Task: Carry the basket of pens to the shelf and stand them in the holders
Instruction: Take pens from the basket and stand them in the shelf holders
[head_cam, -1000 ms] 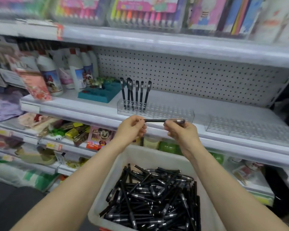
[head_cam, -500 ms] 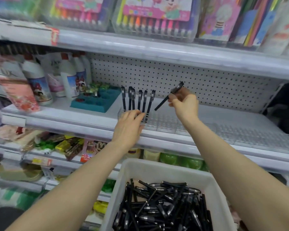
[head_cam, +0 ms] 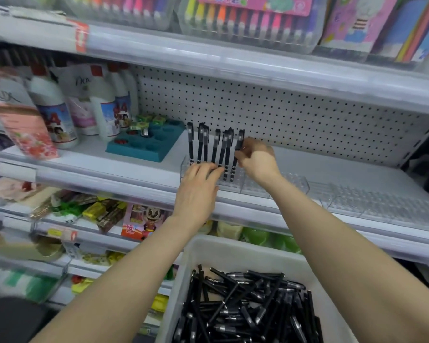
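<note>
The pen (head_cam: pixel 237 149) was pinched at its upper barrel by the right hand (head_cam: pixel 256 160), with thumb and fingertips curled round it. It was held cap up, its long axis close to upright, just right of the 6 standing pens (head_cam: pixel 203 144). Its tip was lowered into the clear holder (head_cam: pixel 270 188) on the shelf (head_cam: pixel 109 167); whether it was fully seated could not be told. The hand was placed at the pen's right side, so a short straight push downward was judged to be what was called for. The left hand (head_cam: pixel 198 191) was laid flat on the holder's front left — fingers straight and together, apparently steadying it. The basket (head_cam: pixel 233 251) was seen below, heaped with loose pens (head_cam: pixel 245 310). "LUX" was read on a pink pouch (head_cam: pixel 18 120), what looked like "Dove" on a white pouch (head_cam: pixel 82 95), and "18 Color" on a box (head_cam: pixel 144 221).
</note>
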